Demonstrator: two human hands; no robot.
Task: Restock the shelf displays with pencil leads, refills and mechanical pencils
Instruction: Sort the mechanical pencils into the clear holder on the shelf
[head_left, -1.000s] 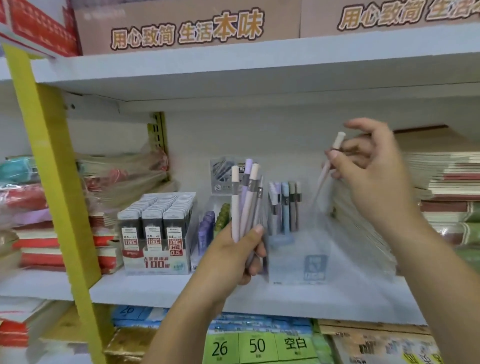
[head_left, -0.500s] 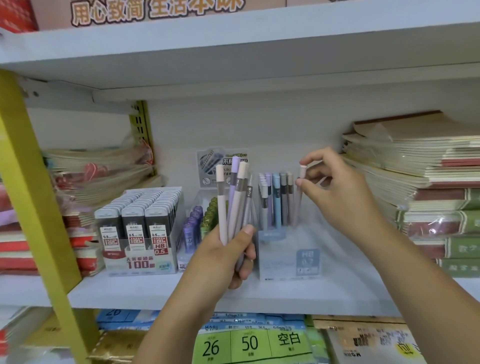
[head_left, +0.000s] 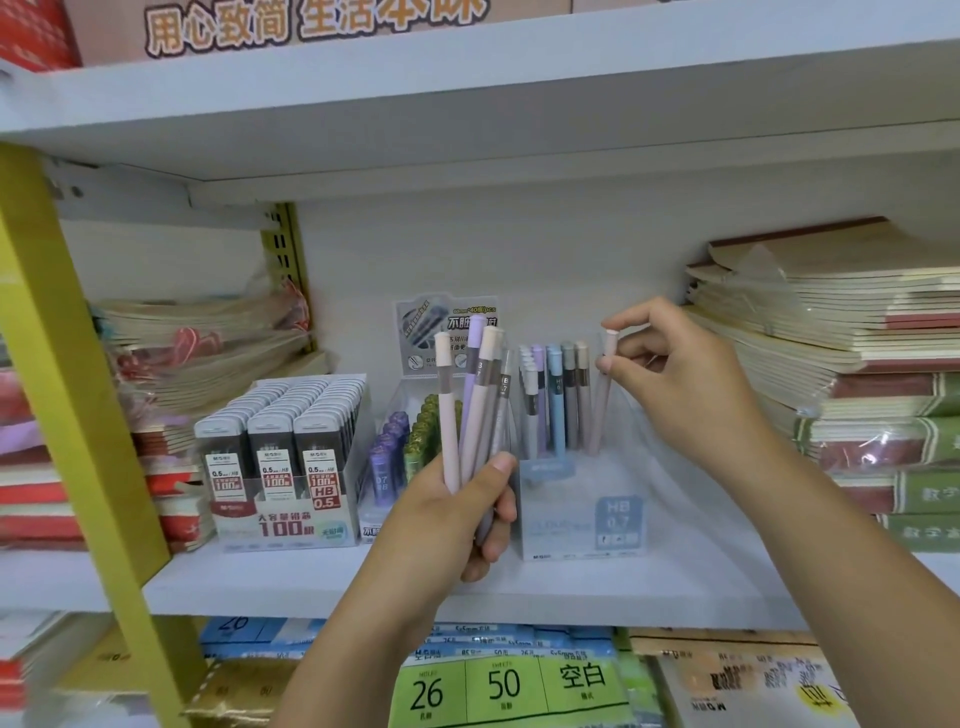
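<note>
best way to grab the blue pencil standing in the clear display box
Pinch the blue pencil by its top cap, coming straight down from above. It stands upright in the clear display box, packed between the purple pencil and the grey pencil, so only its upper end is free.

Pastel matt-plastic mechanical pencils (head_left: 470, 415); clear glossy plastic display box (head_left: 582, 499); smooth white painted shelf board (head_left: 311, 577); cellophane-wrapped paper notebooks (head_left: 831, 332).

Left hand (head_left: 447, 514) grips bunch of pastel mechanical pencils (head_left: 475, 400), upright. Right hand (head_left: 680, 384) pinches one pale pink pencil (head_left: 602, 400) by its cap; tip in clear display box (head_left: 582, 514) beside other pencils. 0.5 HB lead boxes (head_left: 283, 457) at left.
</note>
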